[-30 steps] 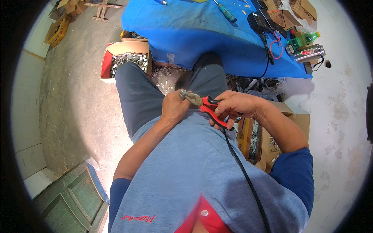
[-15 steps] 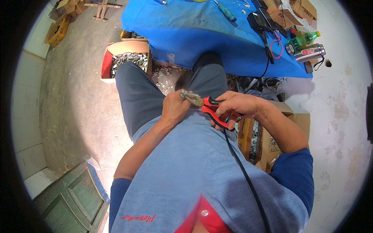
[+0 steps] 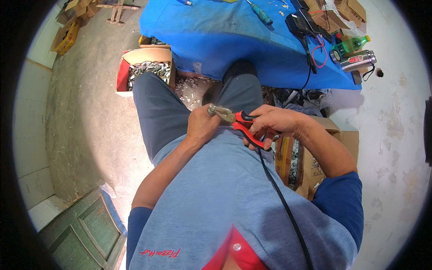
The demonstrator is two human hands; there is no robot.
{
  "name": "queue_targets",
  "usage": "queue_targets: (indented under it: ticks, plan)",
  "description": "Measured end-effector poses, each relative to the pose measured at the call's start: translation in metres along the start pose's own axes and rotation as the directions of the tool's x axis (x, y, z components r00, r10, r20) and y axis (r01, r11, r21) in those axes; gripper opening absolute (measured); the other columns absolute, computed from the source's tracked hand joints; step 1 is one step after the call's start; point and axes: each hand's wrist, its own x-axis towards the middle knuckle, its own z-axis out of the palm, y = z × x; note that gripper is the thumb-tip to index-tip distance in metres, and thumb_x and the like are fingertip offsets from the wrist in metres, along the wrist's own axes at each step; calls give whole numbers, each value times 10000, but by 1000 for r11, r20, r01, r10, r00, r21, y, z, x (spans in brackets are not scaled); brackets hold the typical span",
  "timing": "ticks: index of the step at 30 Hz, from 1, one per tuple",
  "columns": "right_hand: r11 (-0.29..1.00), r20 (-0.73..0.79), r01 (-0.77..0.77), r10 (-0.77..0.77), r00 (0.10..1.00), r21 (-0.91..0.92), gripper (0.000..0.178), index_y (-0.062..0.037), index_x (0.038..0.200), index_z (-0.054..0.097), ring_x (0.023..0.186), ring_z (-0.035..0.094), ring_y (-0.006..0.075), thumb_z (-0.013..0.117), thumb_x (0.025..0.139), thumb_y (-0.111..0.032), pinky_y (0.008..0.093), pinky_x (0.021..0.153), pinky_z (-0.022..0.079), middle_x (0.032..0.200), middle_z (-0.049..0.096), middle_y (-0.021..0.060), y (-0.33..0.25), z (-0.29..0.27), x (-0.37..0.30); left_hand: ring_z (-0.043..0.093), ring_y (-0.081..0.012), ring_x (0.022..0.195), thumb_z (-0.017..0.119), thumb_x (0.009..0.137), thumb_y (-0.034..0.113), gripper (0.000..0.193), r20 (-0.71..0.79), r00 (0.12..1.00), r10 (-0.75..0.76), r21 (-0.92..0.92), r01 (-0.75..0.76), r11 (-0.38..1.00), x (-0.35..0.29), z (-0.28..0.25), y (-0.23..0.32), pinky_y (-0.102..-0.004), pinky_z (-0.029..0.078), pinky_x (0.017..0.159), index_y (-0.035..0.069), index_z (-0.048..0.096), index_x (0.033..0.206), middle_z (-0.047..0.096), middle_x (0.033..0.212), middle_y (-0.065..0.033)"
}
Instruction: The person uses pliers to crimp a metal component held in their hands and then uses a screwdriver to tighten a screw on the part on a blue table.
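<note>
In my lap, my right hand (image 3: 272, 125) is wrapped round the red and black handles of a pair of pliers (image 3: 245, 130). The pliers' metal jaws point left and reach a small silvery metal piece (image 3: 211, 109). My left hand (image 3: 202, 124) is closed about that piece, whose rounded end shows above the fingers. How far the jaws grip it I cannot tell, and its lower part is hidden in my fist. A black cord (image 3: 288, 209) runs from near my right hand down over my shirt.
Beyond my knees stands a table under a blue cloth (image 3: 216, 40), bearing a teal-handled screwdriver (image 3: 260, 12), a black power adapter (image 3: 297, 24), a green bottle (image 3: 353, 44) and a steel flask (image 3: 358, 60). A carton of small metal parts (image 3: 150, 72) sits by my left knee. More cartons (image 3: 346, 144) stand right.
Almost nothing differs. Both hands, the pliers and the metal piece keep their places, and the whole view has shifted only very slightly.
</note>
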Motion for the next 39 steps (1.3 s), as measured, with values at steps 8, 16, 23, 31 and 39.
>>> queue_targets:
  ticks: [8,16,23,31,39]
  plan:
    - [1000,-15,-22,22,1000,4,303,26,1061,633,809,721,207,602,831,-169,297,565,569,953,717,136,-1,1,0,620,-135,624,649,925,157,176,-19,999,51,73,-49,996,1,1,-4,-331,480,595,26,762,898,701,727,-133]
    - [995,-89,96,-98,991,-18,386,39,1171,611,812,718,191,555,835,-141,272,540,578,1012,719,136,1,-4,0,487,-110,530,637,953,219,289,175,985,-12,-190,46,981,3,0,-4,-304,389,497,37,616,730,537,600,22]
    - [912,-244,219,-313,918,-346,302,-7,1089,604,685,617,137,523,852,-176,296,534,527,787,609,87,12,15,0,317,-47,485,659,937,260,329,474,855,-211,-537,471,700,5,-19,9,-239,216,449,161,467,688,377,570,74]
    - [449,-299,160,-781,549,-879,487,-11,1289,517,1035,591,424,546,815,-115,474,877,480,1093,604,242,43,22,19,308,-57,480,674,926,268,350,523,831,-191,-538,496,682,4,-21,3,-247,218,450,159,451,680,371,574,67]
    - [720,-191,239,-461,866,-652,473,3,1261,563,888,658,254,539,802,-108,370,786,532,943,627,126,40,10,14,337,-46,499,687,928,252,340,429,886,-176,-494,394,775,1,-16,5,-248,247,456,141,505,662,411,568,68]
